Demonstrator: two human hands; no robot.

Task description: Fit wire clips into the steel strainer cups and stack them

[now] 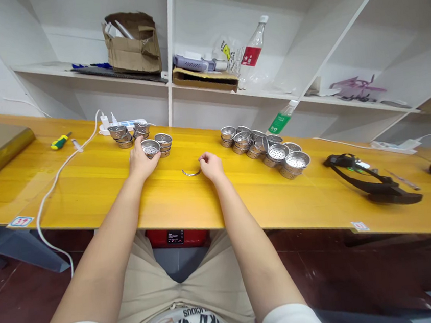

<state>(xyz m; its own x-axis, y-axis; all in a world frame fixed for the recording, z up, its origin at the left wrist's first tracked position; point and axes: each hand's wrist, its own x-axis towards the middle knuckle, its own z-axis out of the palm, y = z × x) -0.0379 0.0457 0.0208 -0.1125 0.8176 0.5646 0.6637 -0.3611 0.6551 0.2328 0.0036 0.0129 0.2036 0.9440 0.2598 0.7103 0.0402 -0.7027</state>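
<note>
My left hand curls its fingers round a perforated metal cup, gripping it among other cups at the left. A second stack of perforated cups stands just to its right, and further stacks are behind. My right hand is closed in a pinch at the end of a thin curved metal strip, low over the wooden table. Its fingertips are partly hidden. To the right of that hand, several more stacked perforated cups form a slanting double row.
A white cable runs from a power strip over the table's front edge. A screwdriver lies at the left. A green-labelled bottle stands behind the right cups; a black headset lies further right. White shelves rise behind.
</note>
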